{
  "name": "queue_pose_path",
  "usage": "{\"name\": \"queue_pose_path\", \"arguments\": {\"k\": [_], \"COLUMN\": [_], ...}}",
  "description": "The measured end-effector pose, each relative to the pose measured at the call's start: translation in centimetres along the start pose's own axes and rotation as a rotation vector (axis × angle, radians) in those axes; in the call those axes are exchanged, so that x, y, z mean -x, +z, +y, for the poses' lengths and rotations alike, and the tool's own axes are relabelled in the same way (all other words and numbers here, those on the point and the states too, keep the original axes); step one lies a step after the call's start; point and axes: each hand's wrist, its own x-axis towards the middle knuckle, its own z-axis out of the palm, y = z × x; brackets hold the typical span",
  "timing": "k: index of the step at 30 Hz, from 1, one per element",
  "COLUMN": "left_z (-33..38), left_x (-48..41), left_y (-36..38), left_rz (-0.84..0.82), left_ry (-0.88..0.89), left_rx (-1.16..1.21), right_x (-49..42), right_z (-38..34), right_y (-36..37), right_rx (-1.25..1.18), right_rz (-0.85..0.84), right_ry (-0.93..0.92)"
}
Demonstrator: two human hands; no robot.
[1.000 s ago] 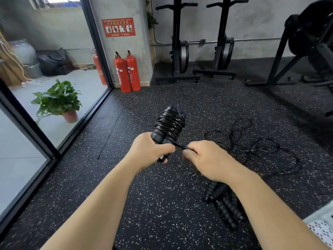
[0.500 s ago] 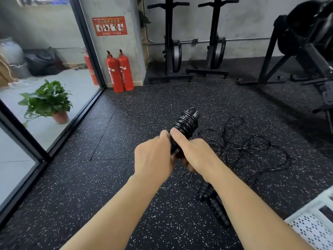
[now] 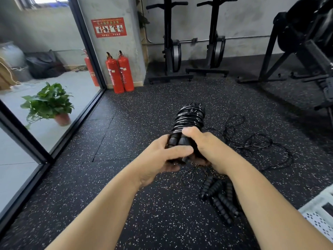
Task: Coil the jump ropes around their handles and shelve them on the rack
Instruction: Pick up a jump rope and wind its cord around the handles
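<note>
Your left hand [image 3: 162, 156] and right hand [image 3: 205, 147] both clench the near end of the black ribbed handle pair wound in glossy black cord [image 3: 189, 120], which juts forward from between them, so if either grip slackens, the cord's end could slip and the coil unwind.

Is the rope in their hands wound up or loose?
Wound up: its cord sits in tight coils around the handles, held by the left hand and right hand.
</note>
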Motion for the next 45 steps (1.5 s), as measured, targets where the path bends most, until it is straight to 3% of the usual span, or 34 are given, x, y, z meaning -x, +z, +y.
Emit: {"name": "queue_pose_path", "arguments": {"k": [9, 13, 17, 27, 31, 41, 45], "left_z": [0.4, 0.5, 0.4, -0.2, -0.1, -0.8, -0.6], "left_x": [0.3, -0.2, -0.7, -0.7, -0.8, -1.1, -0.8], "left_y": [0.6, 0.7, -0.5, -0.7, -0.5, 0.1, -0.1], "left_rz": [0.066, 0.188, 0.331, 0.299, 0.31, 0.404, 0.394], "left_ry": [0.03, 0.069, -0.022, -0.01, -0.018, 0.116, 0.131], "left_rx": [0.02, 0.063, 0.195, 0.225, 0.239, -0.356, -0.396], "right_x": [0.8, 1.3, 1.6, 2.4, 2.4, 2.0, 1.9], "right_z": [0.4, 0.3, 1.0, 1.5, 1.9, 2.0, 1.9], "right_y": [-0.2, -0.6, -0.9, 1.2, 1.6, 1.8, 2.5], "right_rx": [0.113, -0.03, -0.053, 0.244, 0.529, 0.812, 0.775], "right_rz": [-0.143, -0.217, -0.074, 0.257, 0.412, 0.51, 0.513], "right_ry": [-0.046, -0.068, -0.161, -0.366, -0.522, -0.701, -0.697]}}
